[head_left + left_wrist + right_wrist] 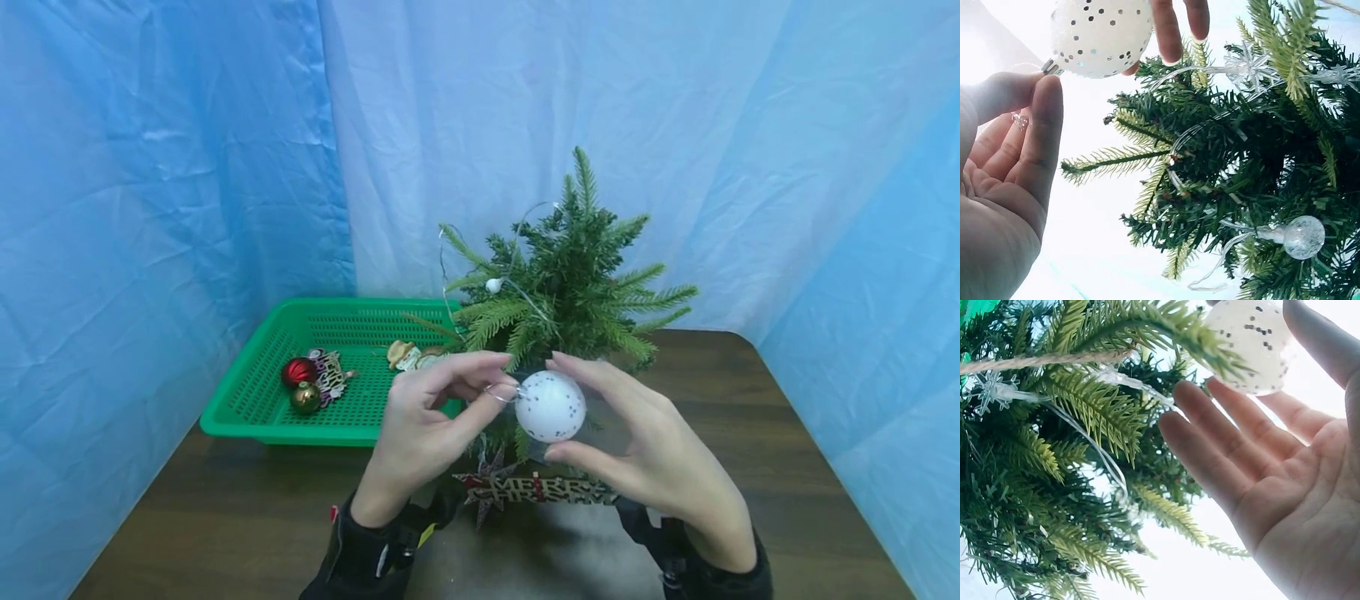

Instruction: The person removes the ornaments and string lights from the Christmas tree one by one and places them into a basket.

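Observation:
A white Christmas ball (551, 406) dotted with silvery specks is held up between both hands, in front of a small artificial Christmas tree (577, 283). My left hand (427, 425) pinches the thin hanging loop (501, 393) by the ball's silver cap (1052, 65) between thumb and forefinger. From the other side, my right hand (660, 442) holds the ball between its thumb below and its forefinger above. The other right fingers (1235, 444) stretch out toward the branches in the right wrist view. Clear light wire with a round bulb (1304, 237) winds through the tree.
A green basket (240, 421) stands left, holding a red ball (297, 372), a gold ball (305, 398), a lettered ornament (328, 377) and a snowman ornament (408, 358). Below the hands are a star (487, 487) and a Merry Christmas sign (540, 489). Blue curtains (165, 208) surround the table.

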`<state>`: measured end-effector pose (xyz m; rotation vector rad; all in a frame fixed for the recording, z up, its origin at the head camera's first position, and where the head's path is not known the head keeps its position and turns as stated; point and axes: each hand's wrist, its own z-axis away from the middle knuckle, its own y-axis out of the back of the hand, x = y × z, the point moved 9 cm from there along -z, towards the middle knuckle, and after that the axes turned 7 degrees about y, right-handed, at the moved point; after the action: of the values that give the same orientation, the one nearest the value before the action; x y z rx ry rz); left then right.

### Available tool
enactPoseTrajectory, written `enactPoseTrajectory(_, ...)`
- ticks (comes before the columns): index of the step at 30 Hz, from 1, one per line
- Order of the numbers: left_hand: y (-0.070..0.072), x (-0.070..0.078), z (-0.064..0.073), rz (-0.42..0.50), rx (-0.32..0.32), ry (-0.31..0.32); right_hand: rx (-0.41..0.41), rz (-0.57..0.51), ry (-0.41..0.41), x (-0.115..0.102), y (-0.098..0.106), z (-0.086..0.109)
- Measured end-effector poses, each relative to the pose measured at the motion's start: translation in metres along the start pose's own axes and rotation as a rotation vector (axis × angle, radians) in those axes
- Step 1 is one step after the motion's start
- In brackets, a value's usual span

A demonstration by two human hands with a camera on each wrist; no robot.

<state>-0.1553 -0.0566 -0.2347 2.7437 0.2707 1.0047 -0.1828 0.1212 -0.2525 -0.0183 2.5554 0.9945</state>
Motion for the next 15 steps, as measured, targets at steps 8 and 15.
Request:
enactPoseTrajectory(8,0.019,0.002,0.003,0.051,0.079,0.009,0.006,0.019,0.019,-0.002,0.002,0.0)
enactPoseTrajectory(15,0.046,0.002,0.004,0.152,0.177,-0.042,0.022,0.053,0.081,-0.007,0.002,-0.001)
